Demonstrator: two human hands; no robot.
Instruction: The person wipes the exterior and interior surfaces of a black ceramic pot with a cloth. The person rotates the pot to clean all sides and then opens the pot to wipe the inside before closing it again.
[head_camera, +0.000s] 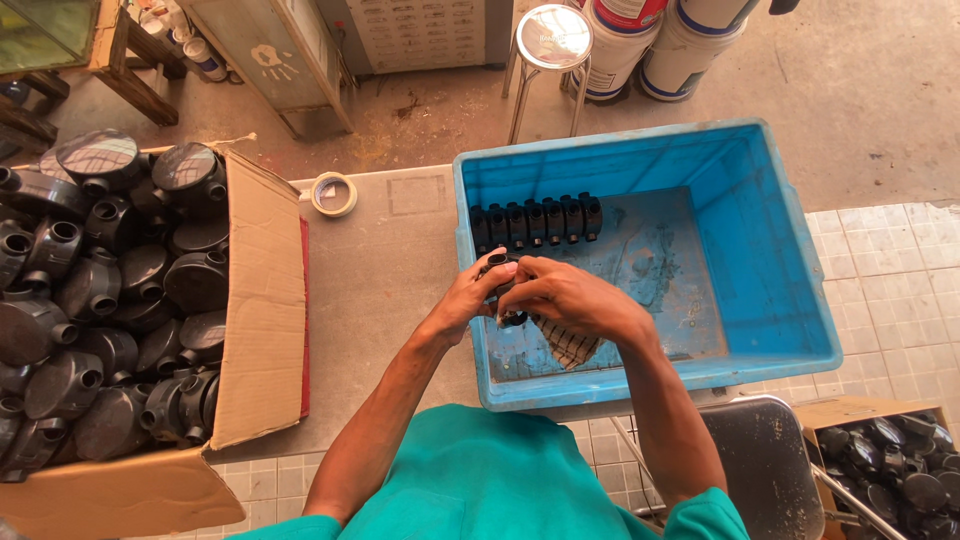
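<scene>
A grey table (380, 270) carries the work, and the largest thing on it is a blue plastic crate (770, 260) that fills its right side and overhangs the near edge. Along the table's left edge stands an open cardboard box (262, 300), flap folded out, packed with round black plastic junction boxes (110, 300) that have short tube outlets. Beyond the far edge, on the concrete floor, stand a metal stool (553, 40) and two white buckets (650, 45). At the lower right, off the table, a smaller carton (850, 412) holds more black fittings. Inside the crate, near its far left corner, a row of black junction boxes (536, 221) stands side by side, touching one another. Over the crate's near left corner both hands meet: the left hand (468, 298) has its grip closed around a single black junction box (503, 290), fingers wrapped on its left side, while the right hand (570, 300) has its grip closed on the same piece from the right and also pinches a checked cloth (570, 345) that hangs below the palm. The held piece is mostly hidden by the fingers. A roll of white tape (333, 194) lies on the table near the far edge, between the cardboard box and the crate.
</scene>
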